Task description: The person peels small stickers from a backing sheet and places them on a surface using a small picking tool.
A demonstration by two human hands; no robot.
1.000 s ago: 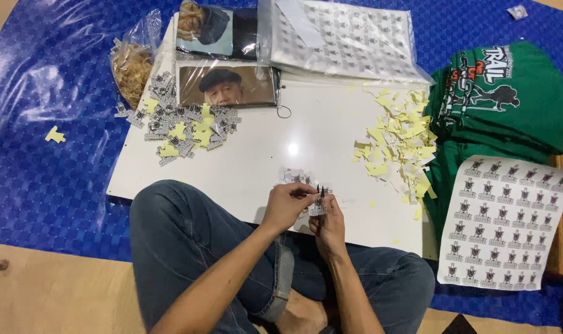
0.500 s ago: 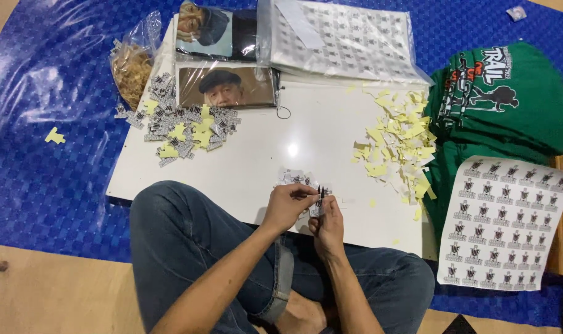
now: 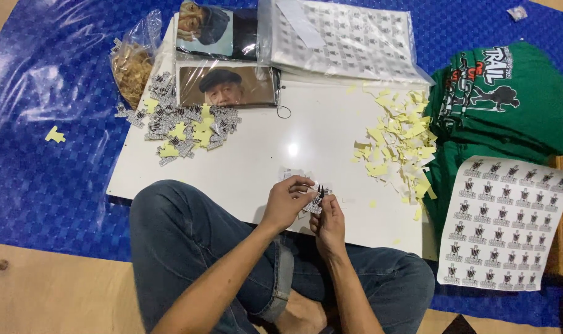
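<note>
Nothing much has shifted since a second ago: our two hands stay together at the near edge of the white rectangular board [image 3: 257, 161], working the same small black-and-white printed sticker [image 3: 315, 199]. Our left hand [image 3: 286, 204] curls over it from the left, thumb and fingertips pinched on its upper edge, while our right hand [image 3: 330, 224] comes up from beneath with thumb and forefinger closed on its lower part. So both sets of fingers are clamped on the sticker, which is held just above the board's front edge, over our knees in blue denim jeans [image 3: 189, 247].

On the board just behind our hands lie a few loose white sticker scraps [image 3: 292, 174]. Farther back on the left sits a heap of cut black-and-white stickers mixed with yellow bits [image 3: 182, 127], and on the right a spread of pale yellow backing-paper peelings [image 3: 399, 139]. Beyond the heap lies a printed portrait photo [image 3: 227, 85], with a clear plastic bag of tan rubber bands [image 3: 132, 68] to its left. A plastic-sleeved sheet of uncut stickers [image 3: 349, 40] rests at the far edge. To our right, a stack of folded green printed shirts [image 3: 510, 102] sits on the blue tarpaulin [image 3: 46, 173], with a white sheet of rows of stickers [image 3: 507, 222] just in front of it.
</note>
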